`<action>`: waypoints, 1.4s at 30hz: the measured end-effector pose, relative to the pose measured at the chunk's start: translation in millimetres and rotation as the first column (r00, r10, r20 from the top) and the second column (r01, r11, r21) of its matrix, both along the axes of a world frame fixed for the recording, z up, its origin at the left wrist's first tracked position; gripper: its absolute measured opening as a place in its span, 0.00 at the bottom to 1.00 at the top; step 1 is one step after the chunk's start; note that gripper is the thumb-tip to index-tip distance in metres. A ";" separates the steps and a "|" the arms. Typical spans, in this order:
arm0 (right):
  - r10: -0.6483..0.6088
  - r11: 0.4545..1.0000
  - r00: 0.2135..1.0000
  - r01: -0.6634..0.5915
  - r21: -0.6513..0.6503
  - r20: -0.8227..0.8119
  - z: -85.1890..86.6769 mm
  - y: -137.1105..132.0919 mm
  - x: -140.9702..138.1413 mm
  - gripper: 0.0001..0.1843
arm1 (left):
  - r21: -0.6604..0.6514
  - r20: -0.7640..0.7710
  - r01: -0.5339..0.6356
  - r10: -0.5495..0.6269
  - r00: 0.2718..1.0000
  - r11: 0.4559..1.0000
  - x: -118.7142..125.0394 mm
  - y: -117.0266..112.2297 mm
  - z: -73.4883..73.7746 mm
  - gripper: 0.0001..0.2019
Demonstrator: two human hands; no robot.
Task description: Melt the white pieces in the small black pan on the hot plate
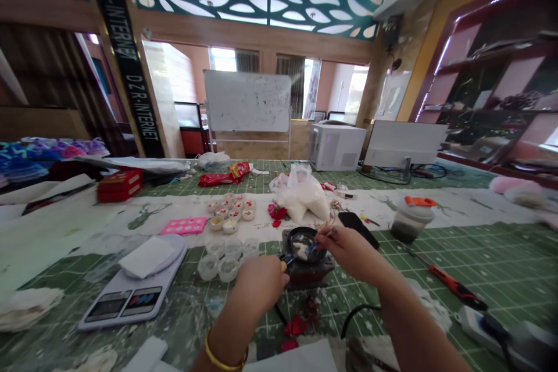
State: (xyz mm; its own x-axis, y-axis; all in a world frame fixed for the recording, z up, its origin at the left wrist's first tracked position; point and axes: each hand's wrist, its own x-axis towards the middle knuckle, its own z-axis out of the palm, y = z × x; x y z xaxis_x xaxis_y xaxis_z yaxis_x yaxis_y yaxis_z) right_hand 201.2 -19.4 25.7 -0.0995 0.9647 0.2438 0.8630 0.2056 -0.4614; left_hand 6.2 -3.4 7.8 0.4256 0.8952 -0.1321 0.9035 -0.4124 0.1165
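Observation:
A small black frying pan sits on a dark square hot plate with white, wax-like pieces inside. My left hand is closed round the pan's handle. A thin blue stirring stick is pinched in my right hand, its lower end down in the pan among the white pieces. My fingers hide much of the stick, so its exact kind is unclear. Left of the pan stand several clear round cups. Behind them are several small filled cups with red bits on top.
A white kitchen scale lies at left, near a pink mold. Behind the pan rests a plastic bag of white granules. To the right are a black phone, a lidded tub, a red-handled tool and a power strip.

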 end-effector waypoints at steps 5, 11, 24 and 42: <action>-0.156 0.987 0.987 0.155 0.044 0.027 -8.6 -4.0 -3.5 0.17 | 0.015 0.014 -0.017 0.017 1.000 1.000 -2.1 -1.3 -0.9 0.15; -0.050 0.992 0.999 0.050 0.113 -0.003 -15.8 -8.6 -11.4 0.16 | 0.057 0.014 -0.023 0.022 1.000 0.998 -3.2 2.1 -7.1 0.14; -0.158 0.983 0.985 0.151 0.106 0.068 -20.4 -6.9 -9.0 0.17 | 0.030 -0.005 -0.017 0.017 1.000 0.999 -2.1 -0.1 -5.8 0.17; -0.110 0.992 0.994 0.109 0.066 0.013 -18.2 -10.1 0.8 0.17 | 0.043 -0.034 0.017 -0.015 0.999 0.999 -0.2 4.6 -8.4 0.16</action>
State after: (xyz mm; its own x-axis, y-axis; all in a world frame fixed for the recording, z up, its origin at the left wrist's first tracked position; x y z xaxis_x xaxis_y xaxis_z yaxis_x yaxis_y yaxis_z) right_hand 202.0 -29.5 7.5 0.0010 0.9522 0.3055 0.8892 0.1389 -0.4358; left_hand 6.0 1.2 -0.7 0.4359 0.8935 -0.1081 0.8999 -0.4308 0.0675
